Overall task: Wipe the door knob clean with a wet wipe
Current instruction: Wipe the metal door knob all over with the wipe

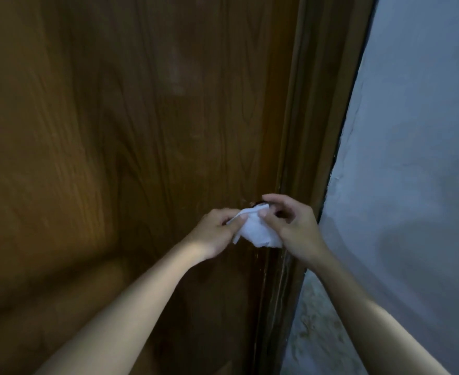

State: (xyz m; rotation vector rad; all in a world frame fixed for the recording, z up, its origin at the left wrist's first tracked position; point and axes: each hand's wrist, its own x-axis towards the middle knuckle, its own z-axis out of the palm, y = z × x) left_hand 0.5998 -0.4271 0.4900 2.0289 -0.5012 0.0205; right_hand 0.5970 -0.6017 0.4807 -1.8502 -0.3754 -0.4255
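Holding: wet wipe, white and crumpled, pinched from 2 sides just in front of the door knob.
Door knob: mostly hidden behind wipe and fingers, only a dark sliver showing near the door's right edge.
Left hand: fingers closed on the wipe's left corner.
Right hand: fingers closed on its right side.
Progress: wipe in hand at the knob; whether any rubbing is done cannot be told, so the wiping likely remains.

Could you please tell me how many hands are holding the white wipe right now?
2. The left hand pinches the wet wipe at its left edge; the right hand grips its right side, just below the mostly hidden door knob.
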